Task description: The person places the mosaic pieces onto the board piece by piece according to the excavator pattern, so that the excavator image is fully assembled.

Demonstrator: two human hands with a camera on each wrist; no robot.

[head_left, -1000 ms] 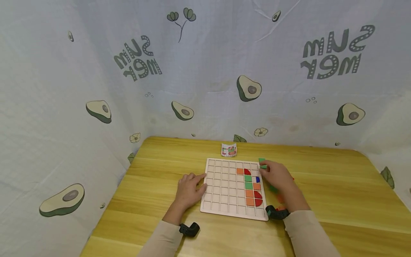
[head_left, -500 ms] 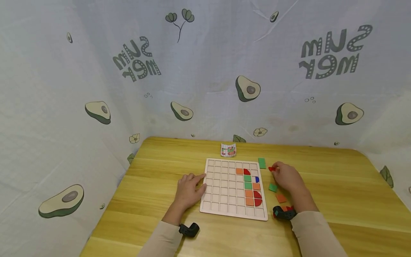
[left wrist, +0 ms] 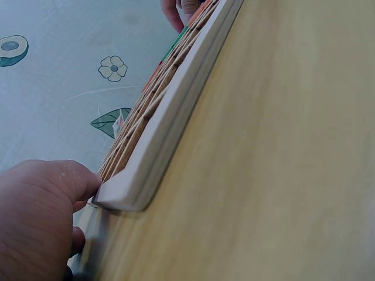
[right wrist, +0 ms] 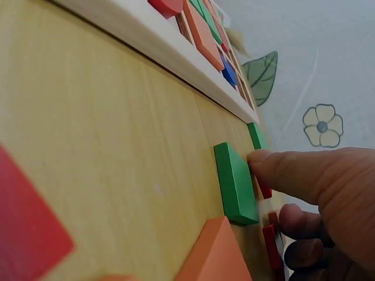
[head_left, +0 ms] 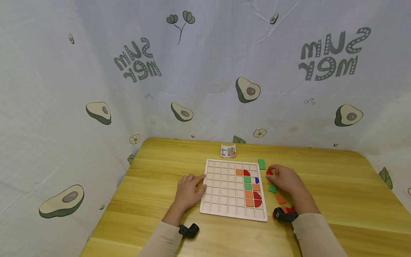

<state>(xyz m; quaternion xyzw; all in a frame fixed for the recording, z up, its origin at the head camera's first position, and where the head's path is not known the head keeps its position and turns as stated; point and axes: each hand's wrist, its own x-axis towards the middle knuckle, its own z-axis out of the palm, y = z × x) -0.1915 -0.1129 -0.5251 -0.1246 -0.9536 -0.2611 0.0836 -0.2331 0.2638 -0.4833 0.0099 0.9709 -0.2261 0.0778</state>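
A pale wooden grid board (head_left: 216, 192) lies on the table, with orange, green, red and blue flat pieces in its right-hand columns. My left hand (head_left: 188, 191) rests at the board's left edge, touching it with index finger and thumb. In the left wrist view, the thumb of the left hand (left wrist: 41, 211) lies against the board's corner. To the right of the board, my right hand (head_left: 287, 180) pinches a red piece (head_left: 269, 172) at its fingertips, low over the table. Near that hand lies a green square (head_left: 272, 188); the right wrist view shows it beside the thumb.
A small card with a coloured grid pattern (head_left: 228, 151) stands behind the board. A green rectangle (head_left: 261, 164) lies by the board's far right corner. An orange piece (head_left: 280, 199) and several red and orange ones lie under the right wrist. A printed curtain (head_left: 205, 71) hangs behind the table.
My right hand has let go of a green piece by the board's far right corner, moved right and picked at a red piece, then shifted slightly left with it. The left hand has stayed still.
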